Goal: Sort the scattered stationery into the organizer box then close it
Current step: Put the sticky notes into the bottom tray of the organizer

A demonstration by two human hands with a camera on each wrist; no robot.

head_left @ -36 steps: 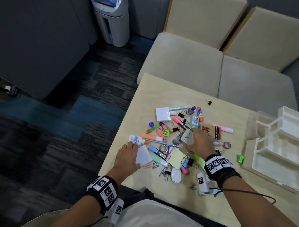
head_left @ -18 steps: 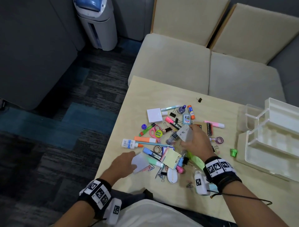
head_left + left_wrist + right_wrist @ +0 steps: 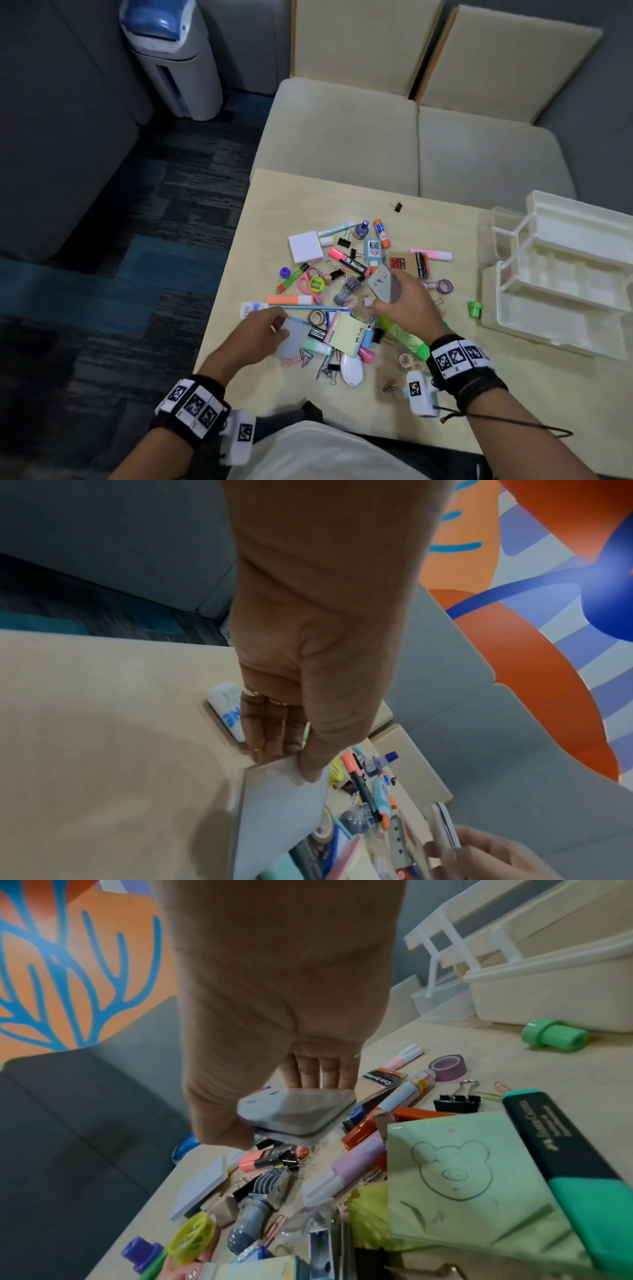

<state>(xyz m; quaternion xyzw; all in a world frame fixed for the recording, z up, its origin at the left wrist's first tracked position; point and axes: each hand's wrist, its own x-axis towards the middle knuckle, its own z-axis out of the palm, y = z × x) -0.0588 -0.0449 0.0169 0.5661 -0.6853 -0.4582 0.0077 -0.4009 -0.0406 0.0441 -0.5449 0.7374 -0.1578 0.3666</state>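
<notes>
Loose stationery lies in a pile (image 3: 346, 294) on the pale wooden table (image 3: 342, 198). My left hand (image 3: 263, 332) pinches the corner of a pale square note pad (image 3: 295, 337) between thumb and fingers at the pile's near left; the left wrist view shows the left hand (image 3: 291, 758) gripping the note pad (image 3: 281, 804), tilted above the table. My right hand (image 3: 404, 305) holds a flat grey case (image 3: 381, 286) lifted over the pile's middle. In the right wrist view the right hand (image 3: 274, 1118) clamps the grey case (image 3: 298, 1112). The white organizer box (image 3: 555, 284) stands open at the right.
A green cap (image 3: 474, 308) lies between the pile and the box, and a black binder clip (image 3: 396, 206) lies apart toward the far edge. Beige sofa cushions (image 3: 342, 137) sit beyond the table. The table's left edge drops to dark carpet (image 3: 120, 274).
My right hand has lifted the grey case off the pile. My left hand has raised the note pad from the table and moved it right, over the pile's edge.
</notes>
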